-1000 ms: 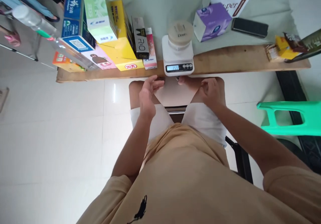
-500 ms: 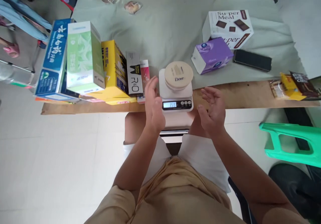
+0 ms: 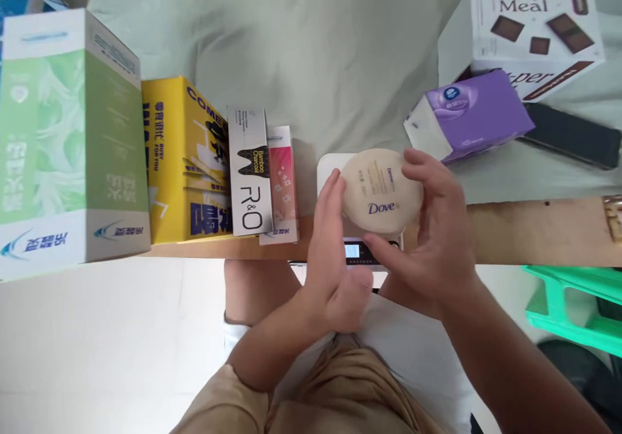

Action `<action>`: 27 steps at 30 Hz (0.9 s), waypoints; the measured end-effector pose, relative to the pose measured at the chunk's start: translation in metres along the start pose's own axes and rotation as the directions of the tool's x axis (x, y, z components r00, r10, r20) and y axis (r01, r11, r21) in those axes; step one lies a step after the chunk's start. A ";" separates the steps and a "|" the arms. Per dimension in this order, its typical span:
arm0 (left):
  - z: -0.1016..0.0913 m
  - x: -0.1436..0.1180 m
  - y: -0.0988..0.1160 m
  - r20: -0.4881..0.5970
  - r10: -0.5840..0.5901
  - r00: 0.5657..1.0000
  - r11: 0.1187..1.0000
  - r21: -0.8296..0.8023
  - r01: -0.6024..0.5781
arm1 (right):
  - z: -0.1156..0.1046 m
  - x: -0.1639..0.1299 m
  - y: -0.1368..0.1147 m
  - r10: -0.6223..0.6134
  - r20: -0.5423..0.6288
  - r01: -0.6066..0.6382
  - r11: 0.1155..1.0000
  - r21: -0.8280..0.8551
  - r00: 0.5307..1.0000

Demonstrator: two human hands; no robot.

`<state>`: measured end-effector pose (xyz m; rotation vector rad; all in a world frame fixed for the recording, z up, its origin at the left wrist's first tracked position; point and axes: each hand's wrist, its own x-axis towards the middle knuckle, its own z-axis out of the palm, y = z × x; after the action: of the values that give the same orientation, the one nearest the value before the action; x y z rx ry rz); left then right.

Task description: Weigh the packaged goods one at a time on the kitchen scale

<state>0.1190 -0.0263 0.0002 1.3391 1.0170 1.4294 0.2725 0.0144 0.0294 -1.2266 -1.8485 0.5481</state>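
Curving around the right side of a round cream-coloured Dove jar (image 3: 381,191), the right hand (image 3: 437,239) has its fingers spread from its thumb, the forefinger at the lid's upper right and the thumb at its lower edge; the left hand (image 3: 329,252) stands along the jar's left side, its fingers straight and close together, fingertips at the rim, its thumb apart at lower centre; whether the fingers press on the jar or only flank it, I cannot tell. Sitting just right of the frame's centre, the jar overlaps a white scale (image 3: 328,167), whose lit display shows between the hands, its digits too blurred to read; whether the jar rests on the scale or is raised off it is unclear.

Left of centre, a row of packages runs to the frame's left edge: a pink-and-white box (image 3: 283,188), a narrow R&O box (image 3: 250,168), a yellow box (image 3: 187,162) and a large green-and-white box (image 3: 72,142); at upper right, a purple pack (image 3: 476,120) lies in front of a Su-per Meal box (image 3: 539,35), with a dark phone (image 3: 573,136) beside it; a pale green cloth (image 3: 311,52) spreads beneath; at lower right shows a green stool (image 3: 573,304).
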 end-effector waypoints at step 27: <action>-0.028 -0.009 0.040 -0.289 0.026 0.957 0.923 -0.360 -0.134 | 0.103 0.217 0.055 -0.143 0.358 0.167 0.985 -0.038 0.923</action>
<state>0.0886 -0.0447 0.0340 0.9234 0.8117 1.8095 0.1784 0.2419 0.0179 -1.0619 -2.2632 0.6555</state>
